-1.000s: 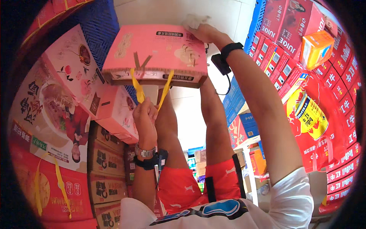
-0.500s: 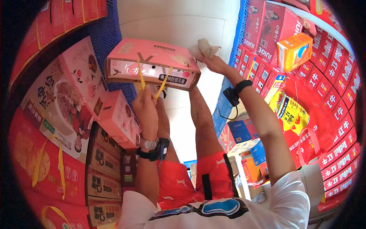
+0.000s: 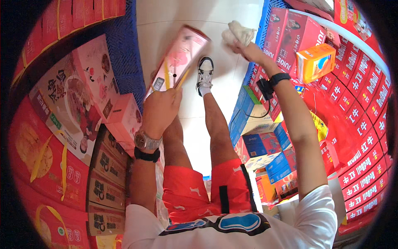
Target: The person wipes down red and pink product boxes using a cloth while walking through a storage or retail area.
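My left hand [image 3: 161,111] is closed round the yellow ribbon handle [image 3: 183,78] of a pink gift box [image 3: 179,56]. The box hangs beyond the hand, tilted, its narrow printed side facing up and its far end pointing up and right. Motion blurs its edges. Farther right, my right hand [image 3: 250,52] grips a crumpled beige cloth [image 3: 239,34], apart from the box. Both hands are over the pale floor between two rows of stacked goods.
Pink cartons [image 3: 122,115] and red gift boxes with yellow handles [image 3: 45,159] line the left side by a blue plastic pallet [image 3: 126,54]. On the right, an orange box [image 3: 316,62] rests on stacked red cartons [image 3: 356,103]. A shoe [image 3: 205,74] stands on the floor [image 3: 166,25].
The gift box has swung from lying crosswise to a steep slant, its far end up. My right hand with the cloth has moved up and right, away from the box.
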